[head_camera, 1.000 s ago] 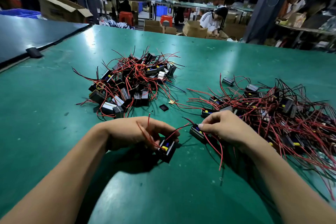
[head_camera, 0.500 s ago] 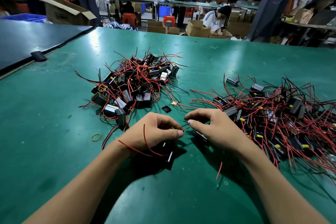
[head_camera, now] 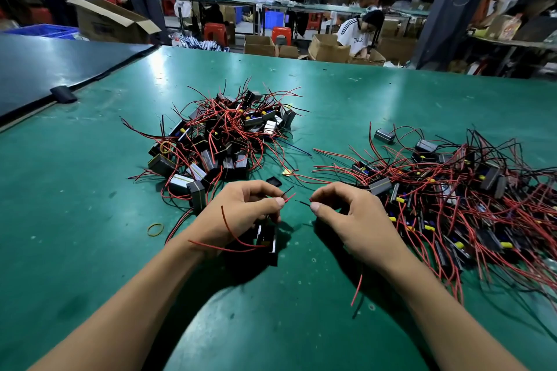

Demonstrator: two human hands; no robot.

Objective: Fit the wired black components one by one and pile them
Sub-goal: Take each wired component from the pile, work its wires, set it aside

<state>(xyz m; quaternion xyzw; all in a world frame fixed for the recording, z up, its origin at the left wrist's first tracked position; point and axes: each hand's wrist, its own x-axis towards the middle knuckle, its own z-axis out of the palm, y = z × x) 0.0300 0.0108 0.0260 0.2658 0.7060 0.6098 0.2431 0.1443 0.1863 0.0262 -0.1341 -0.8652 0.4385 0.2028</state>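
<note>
My left hand [head_camera: 241, 214] pinches red and black wire ends between thumb and forefinger; a black wired component [head_camera: 267, 241] hangs under its palm, just above the green table [head_camera: 90, 220]. My right hand [head_camera: 352, 217] pinches other wire ends, its component hidden beneath the palm; a red wire [head_camera: 357, 289] trails out below the wrist. The two hands' wire tips sit a small gap apart. One pile of black components with red wires [head_camera: 223, 141] lies ahead on the left. A wider, looser heap [head_camera: 452, 190] spreads at the right.
A yellow rubber band [head_camera: 155, 229] lies left of my left wrist. A small black flat piece [head_camera: 273, 181] and a yellow scrap [head_camera: 286, 172] lie between the piles. A dark table [head_camera: 45, 69] adjoins at far left. People and cardboard boxes fill the background.
Both hands rose slightly toward the piles. The fingertips, touching half a second ago, have drawn a little apart, each keeping its wire ends. The left hand's component now hangs under the palm.
</note>
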